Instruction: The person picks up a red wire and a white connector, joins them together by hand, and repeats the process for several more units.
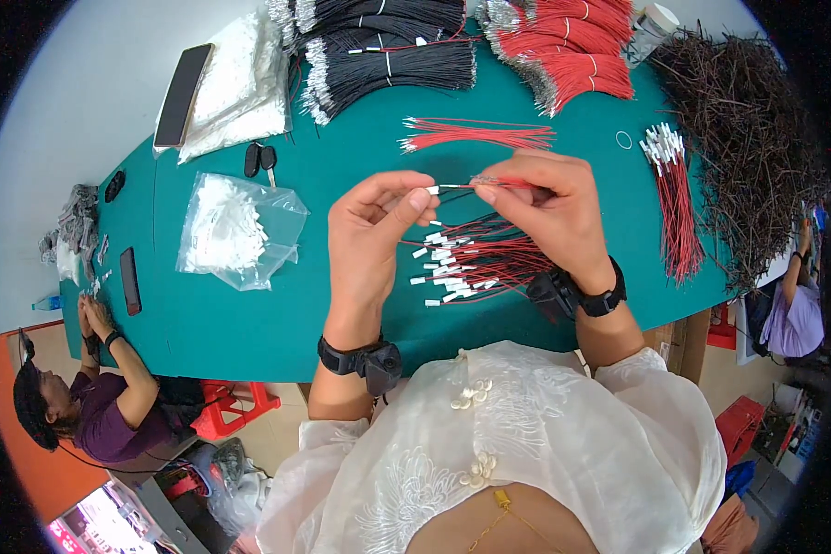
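Between finger and thumb of my left hand [375, 214] is a small white connector [434, 190]. My right hand [547, 201] pinches red wires [517, 183] whose near ends point left; a dark wire and a red one run to the connector. Whether a wire end sits fully inside the connector is too small to tell. Both hands are raised over a pile of red and black wires with white connectors [452, 268] on the green table. Behind them lies a loose bunch of red wires [480, 135].
An open bag of white connectors [226, 231] lies left, near keys [260, 161]. Bundles of black wires [392, 65] and red wires [572, 51] are at the back. Right are red wires with white connectors [676, 203] and a dark wire heap [734, 138]. A co-worker [111, 397] sits left.
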`<state>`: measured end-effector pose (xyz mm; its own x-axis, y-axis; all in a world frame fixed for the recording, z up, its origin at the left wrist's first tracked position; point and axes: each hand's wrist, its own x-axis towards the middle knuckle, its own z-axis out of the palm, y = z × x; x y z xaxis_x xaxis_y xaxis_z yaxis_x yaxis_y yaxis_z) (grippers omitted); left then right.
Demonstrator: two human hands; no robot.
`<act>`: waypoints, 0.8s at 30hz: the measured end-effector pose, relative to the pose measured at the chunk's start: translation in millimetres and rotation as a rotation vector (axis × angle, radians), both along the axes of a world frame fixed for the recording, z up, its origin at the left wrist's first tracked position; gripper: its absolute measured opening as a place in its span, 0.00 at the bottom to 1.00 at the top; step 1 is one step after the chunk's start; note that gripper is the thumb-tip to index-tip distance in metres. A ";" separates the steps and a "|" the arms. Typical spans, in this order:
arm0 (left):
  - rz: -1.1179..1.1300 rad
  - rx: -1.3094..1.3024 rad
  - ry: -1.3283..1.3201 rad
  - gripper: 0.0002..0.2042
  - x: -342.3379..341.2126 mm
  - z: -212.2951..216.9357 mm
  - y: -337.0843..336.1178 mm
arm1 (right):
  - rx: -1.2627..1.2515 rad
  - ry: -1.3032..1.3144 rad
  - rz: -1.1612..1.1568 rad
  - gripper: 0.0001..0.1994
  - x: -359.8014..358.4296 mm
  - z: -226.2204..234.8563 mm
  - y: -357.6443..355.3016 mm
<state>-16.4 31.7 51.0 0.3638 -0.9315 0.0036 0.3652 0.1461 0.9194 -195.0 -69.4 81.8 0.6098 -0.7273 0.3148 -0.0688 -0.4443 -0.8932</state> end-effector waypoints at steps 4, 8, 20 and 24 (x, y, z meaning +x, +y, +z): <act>-0.004 0.002 -0.007 0.07 1.4 -0.5 -0.4 | -0.070 -0.009 0.007 0.05 0.8 0.8 -0.1; -0.019 0.022 -0.024 0.07 0.0 1.2 -0.2 | -0.116 -0.012 0.028 0.06 2.3 3.5 -0.1; -0.042 0.044 -0.055 0.07 -0.7 3.2 0.0 | -0.278 0.002 0.025 0.09 4.4 6.7 2.0; -0.047 0.054 -0.053 0.06 -1.8 4.1 -0.4 | -0.281 -0.004 0.027 0.08 5.2 6.7 2.4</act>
<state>-18.2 31.3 55.1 0.3201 -0.9469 -0.0287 0.3213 0.0800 0.9436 -189.8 -67.0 88.4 0.6261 -0.5951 0.5039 -0.0505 -0.6759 -0.7353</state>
